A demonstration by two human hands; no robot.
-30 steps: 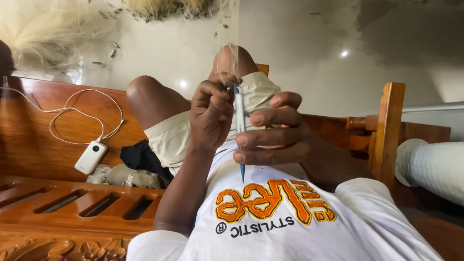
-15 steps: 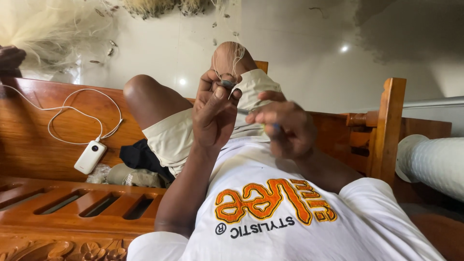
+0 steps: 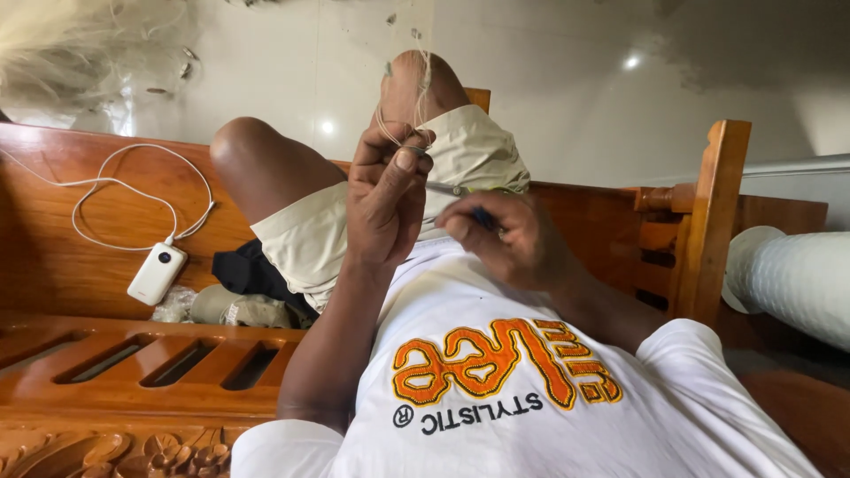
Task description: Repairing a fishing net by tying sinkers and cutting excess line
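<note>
My left hand [image 3: 387, 196] is raised in front of my bent knee [image 3: 416, 84] and pinches thin pale threads [image 3: 409, 113] that run up over the knee. Just to its right, my right hand [image 3: 512, 241] grips a slim blue needle-like tool [image 3: 460, 202]. The tool lies nearly level, its thin tip pointing left toward my left thumb. Both hands hover above my white printed shirt [image 3: 531, 389] and beige shorts [image 3: 474, 155].
I lie on a carved wooden bench [image 3: 133, 363]. A white power bank [image 3: 158, 273] with a looped white cable leans on its backrest, beside dark cloth [image 3: 252, 270]. Pale netting [image 3: 80, 44] hangs at the upper left. A white roll [image 3: 797, 274] lies beyond the bench's right post.
My right hand held the blue tool upright before my chest; it has dropped and turned the tool level toward my left hand. My left hand stays pinched on the threads.
</note>
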